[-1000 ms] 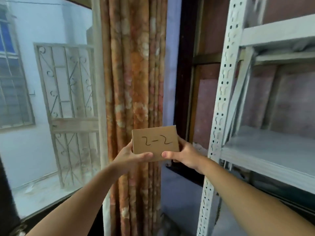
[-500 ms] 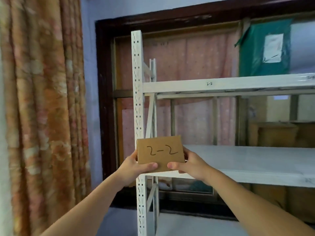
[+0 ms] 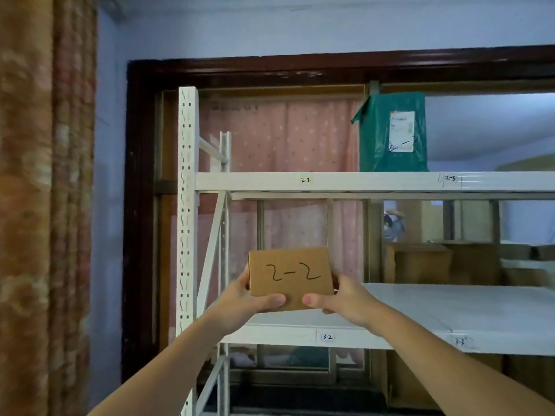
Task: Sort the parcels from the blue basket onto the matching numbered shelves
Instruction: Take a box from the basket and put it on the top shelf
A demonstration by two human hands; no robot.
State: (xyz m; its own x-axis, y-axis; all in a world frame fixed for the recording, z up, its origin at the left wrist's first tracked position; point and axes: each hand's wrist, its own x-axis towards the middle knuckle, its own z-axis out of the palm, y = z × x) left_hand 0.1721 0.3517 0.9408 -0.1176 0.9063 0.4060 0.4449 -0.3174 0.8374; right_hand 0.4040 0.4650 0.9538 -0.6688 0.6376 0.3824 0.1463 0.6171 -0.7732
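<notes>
Cardboard parcel [image 3: 289,277] marked "2-2" sits in my two hands, held up in front of the white metal rack [image 3: 187,205], clear of every shelf. My left hand [image 3: 246,304] clasps its left end with the thumb laid along the bottom front edge; my right hand [image 3: 345,298] does the same on the right end, thumb tips nearly meeting under the writing. I see the "2-2" label [image 3: 305,180] on the front edge of the upper shelf [image 3: 360,181], near its left end above the parcel, and a "2-3" label [image 3: 450,178] further right. A green bagged parcel [image 3: 393,133] stands upright on that upper shelf between the two labels. The lower shelf [image 3: 480,310] behind my hands carries a "3-2" label [image 3: 327,337] on its front edge.
</notes>
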